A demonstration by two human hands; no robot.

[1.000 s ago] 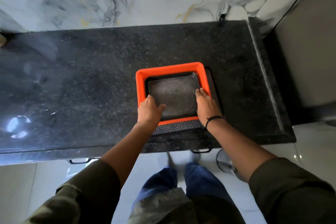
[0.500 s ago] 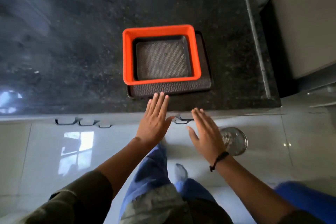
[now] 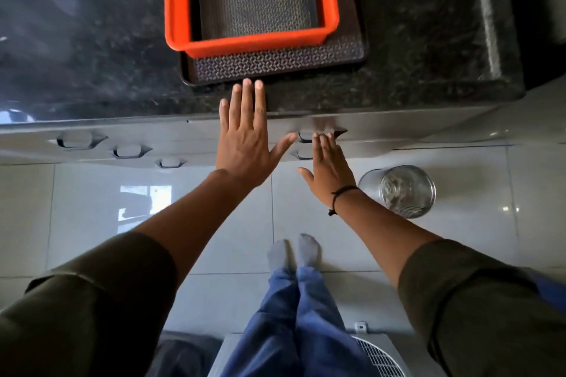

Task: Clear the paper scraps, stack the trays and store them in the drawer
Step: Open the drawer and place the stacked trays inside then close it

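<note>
Trays (image 3: 269, 63) stacked on the counter (image 3: 413, 40). Your hands, left (image 3: 245, 144) and right (image 3: 329, 168), have let go, empty, flat. Drawer handle (image 3: 306, 135) next.

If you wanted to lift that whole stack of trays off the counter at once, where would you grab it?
Probably the bottom dark tray, by its left and right edges, one hand per side. It is the widest, and the orange tray and the small one sit nested inside it, so lifting its rim carries everything.
</note>
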